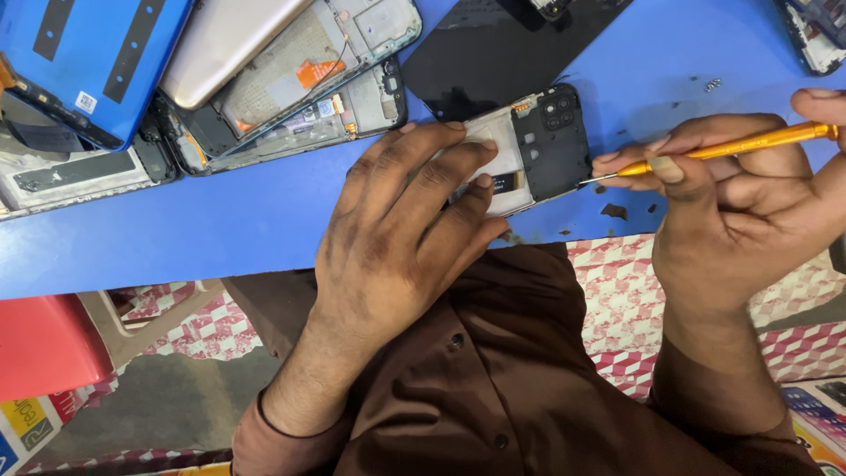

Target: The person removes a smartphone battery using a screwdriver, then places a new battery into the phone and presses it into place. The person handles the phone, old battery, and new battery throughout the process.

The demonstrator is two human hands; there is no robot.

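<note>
Phone (542,145) pinned flat under left hand (401,229); right hand (740,198) pinches orange screwdriver (749,143) at its edge.

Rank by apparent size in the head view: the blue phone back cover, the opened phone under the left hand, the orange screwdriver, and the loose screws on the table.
1. Blue back cover, though cut off by the frame.
2. Opened phone, partly hidden by the left hand.
3. Orange screwdriver, in the right hand.
4. Loose screws.
</note>
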